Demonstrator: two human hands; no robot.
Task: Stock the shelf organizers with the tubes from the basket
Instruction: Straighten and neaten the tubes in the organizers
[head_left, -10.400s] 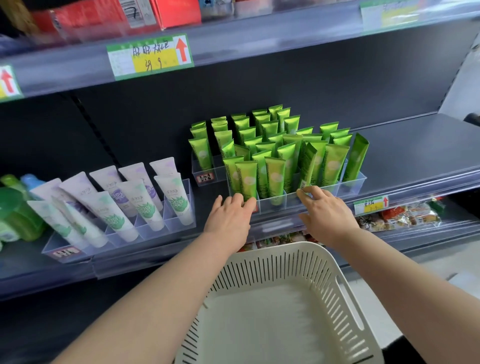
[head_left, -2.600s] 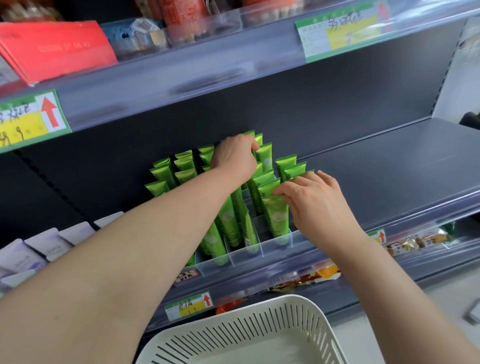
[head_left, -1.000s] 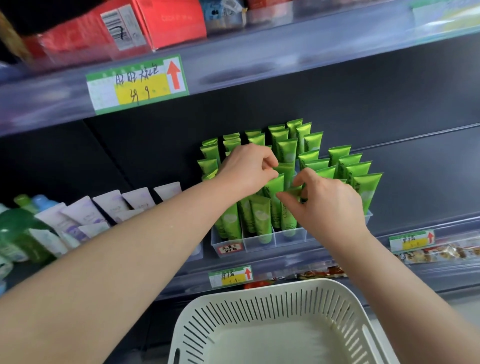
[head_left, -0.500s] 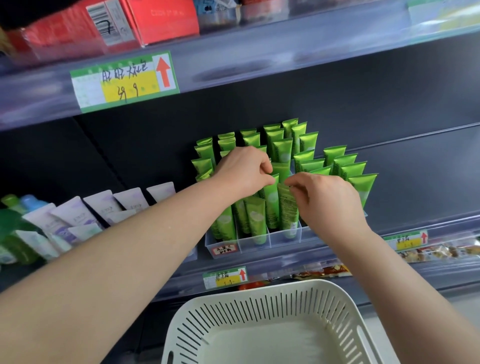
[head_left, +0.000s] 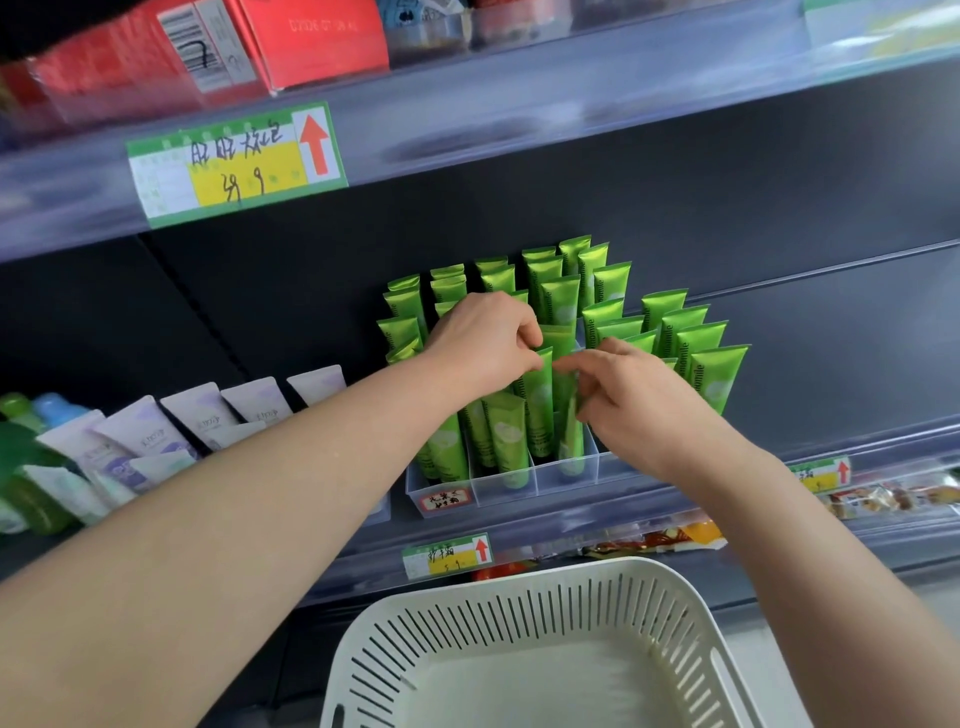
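Left hand (head_left: 483, 338) pinches the top of a green tube (head_left: 537, 405) standing in the clear organizer (head_left: 498, 493). Right hand (head_left: 639, 400) pinches the neighbouring tube (head_left: 570, 447).

The tubes (head_left: 714, 379) are bright green (each with a pale round mark). The basket (head_left: 519, 613) is cream white, patterned with narrow slits. The neighbour tubes (head_left: 145, 441) are white and lilac. The boxes (head_left: 311, 41) above are red.
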